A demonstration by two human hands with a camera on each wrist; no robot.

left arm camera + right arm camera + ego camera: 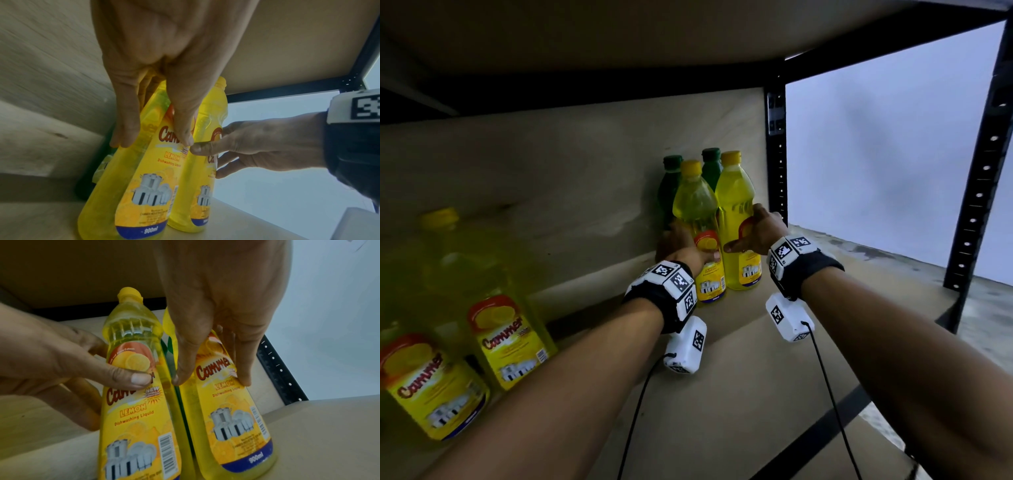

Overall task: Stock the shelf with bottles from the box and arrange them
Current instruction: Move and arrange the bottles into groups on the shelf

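Note:
Two yellow lemon dishwashing-liquid bottles stand side by side at the back right of the shelf board [722,394]. My left hand [690,241] grips the left bottle [697,205] at its label, thumb in front and fingers behind. My right hand [753,233] grips the right bottle [734,192] the same way. In the left wrist view my left hand [154,139] wraps the left bottle [144,186]. In the right wrist view my right hand [211,379] wraps the right bottle [232,426]. Two green bottles [670,178] [711,164] stand right behind them against the back panel.
Two more yellow bottles [506,325] [431,387] stand at the near left of the shelf, blurred. A black metal post [777,154] rises just right of the gripped bottles, another [979,171] at the front right. The upper shelf [619,34] hangs close overhead.

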